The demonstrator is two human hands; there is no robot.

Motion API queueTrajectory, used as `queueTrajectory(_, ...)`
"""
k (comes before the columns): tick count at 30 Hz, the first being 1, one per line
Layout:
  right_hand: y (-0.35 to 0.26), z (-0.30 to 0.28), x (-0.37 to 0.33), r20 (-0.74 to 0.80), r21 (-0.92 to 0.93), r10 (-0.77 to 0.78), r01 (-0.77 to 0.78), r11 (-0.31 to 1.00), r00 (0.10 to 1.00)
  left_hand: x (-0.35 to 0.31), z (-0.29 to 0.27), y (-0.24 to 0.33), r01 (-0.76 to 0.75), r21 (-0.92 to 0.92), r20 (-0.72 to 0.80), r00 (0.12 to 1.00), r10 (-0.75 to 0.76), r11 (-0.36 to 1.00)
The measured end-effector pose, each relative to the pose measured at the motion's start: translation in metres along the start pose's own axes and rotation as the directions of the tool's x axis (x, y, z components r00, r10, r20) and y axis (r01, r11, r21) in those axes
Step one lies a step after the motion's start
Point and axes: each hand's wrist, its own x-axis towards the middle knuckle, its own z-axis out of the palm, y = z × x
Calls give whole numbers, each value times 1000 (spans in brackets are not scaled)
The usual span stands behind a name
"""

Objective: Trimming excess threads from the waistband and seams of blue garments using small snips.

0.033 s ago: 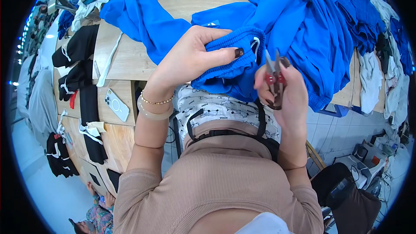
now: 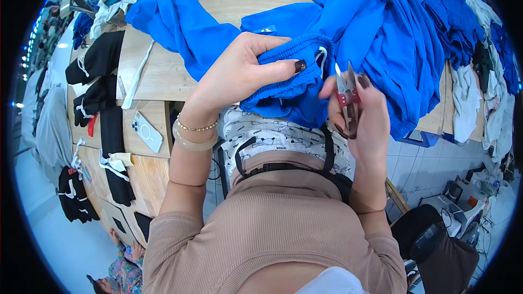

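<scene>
Pale wooden worktop [image 2: 163,71] fills the upper middle of the head view, its near edge dropping to drawer fronts on the person's left. Bright blue garment [image 2: 305,84] lies at that near edge, directly in front of the person, one bunched end pulled off the edge toward the body. Fabric is a saturated royal blue knit; the held part is a gathered, ribbed band, thick and wrinkled, with a white drawcord loop [image 2: 322,57] showing at its right end. Left hand [image 2: 239,73] closed on this band, thumb pressed along the front, dark-painted nail visible, fingers wrapped over the top. Right hand [image 2: 365,114] just beside the band's right end, closed around small thread snips [image 2: 346,95] with a red grip; the two metal blades point up and stand slightly apart, tips close to the drawcord loop, not clearly touching it. Behind, a large heap of blue garments [image 2: 403,27] of the same colour covers the right side of the worktop and spills over its edge. Another blue piece [image 2: 174,19] is spread out at upper left. Black garments [image 2: 98,60] with white cords hang off the left end. A phone [image 2: 147,132] in a pale case lies on a lower wooden ledge on the left.
</scene>
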Motion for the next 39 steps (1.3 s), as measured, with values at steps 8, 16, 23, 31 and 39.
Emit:
queueTrajectory(8, -4, 2, -14, -12, -295, -142, 133, 946, 990, 0, 2, -4, 2, 6, -3, 1000, -2, 1000)
queueTrajectory(16, -2, 3, -12, 5, -322, -98, 94, 942, 995, -1, 6, -8, -158, 53, -54, 985, 161, 986)
queueTrajectory(23, -7, 5, -12, -31, -355, -35, 21, 935, 999, -1, 3, -10, -196, 105, -34, 979, 200, 975)
queueTrajectory(31, -5, 6, -11, -50, -406, -45, 21, 914, 998, -2, -2, -6, -88, 173, 10, 996, 87, 981)
queueTrajectory(39, 0, 5, -11, 19, -460, -182, 170, 871, 983, -3, 3, -7, -115, 25, -60, 991, 117, 993)
